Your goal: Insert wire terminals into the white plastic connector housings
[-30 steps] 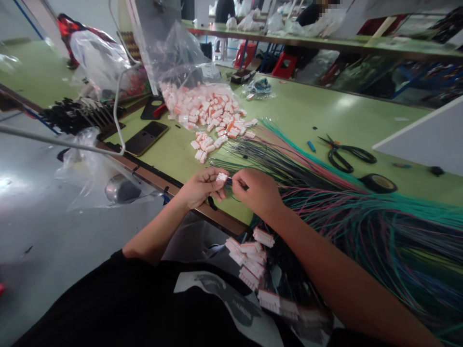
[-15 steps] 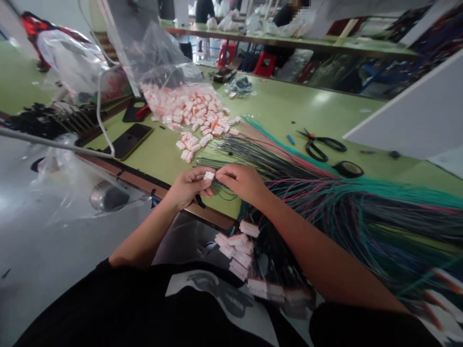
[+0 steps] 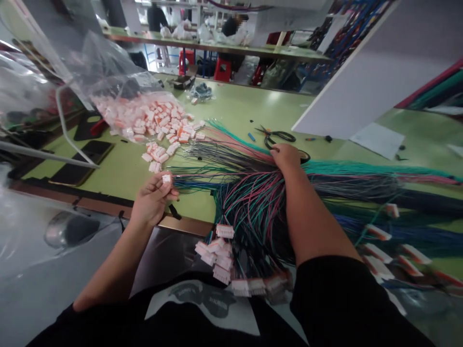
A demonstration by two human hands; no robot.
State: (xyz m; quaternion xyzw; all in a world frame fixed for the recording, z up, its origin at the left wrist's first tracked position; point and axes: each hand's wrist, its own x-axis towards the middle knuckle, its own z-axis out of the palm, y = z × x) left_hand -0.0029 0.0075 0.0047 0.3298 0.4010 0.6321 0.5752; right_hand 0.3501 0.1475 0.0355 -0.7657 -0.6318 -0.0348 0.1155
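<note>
In the head view, my left hand (image 3: 151, 196) pinches a small white connector housing (image 3: 167, 179) with an orange part, above the table's near edge. Well to the right, my right hand (image 3: 287, 158) reaches over a fanned bundle of pink, green and dark wires (image 3: 256, 185). Its fingers point down and are mostly hidden, so what they hold does not show. A roll of black tape (image 3: 305, 155) lies against that hand, and black-handled scissors (image 3: 277, 137) lie just beyond it. Finished-looking white connectors (image 3: 220, 260) on wires hang over the table edge by my lap.
Loose white-and-orange connectors (image 3: 162, 118) spill from a clear plastic bag (image 3: 115, 77). A phone (image 3: 81, 161) lies behind a white metal bar (image 3: 61, 111) at left. A white panel (image 3: 347, 72) stands at right. More wired connectors (image 3: 379, 253) lie at lower right. Two people are at a far bench.
My right hand has left the connector and moved right, onto the wire bundle beside the tape. My left hand still holds the connector. The view has turned to the right.
</note>
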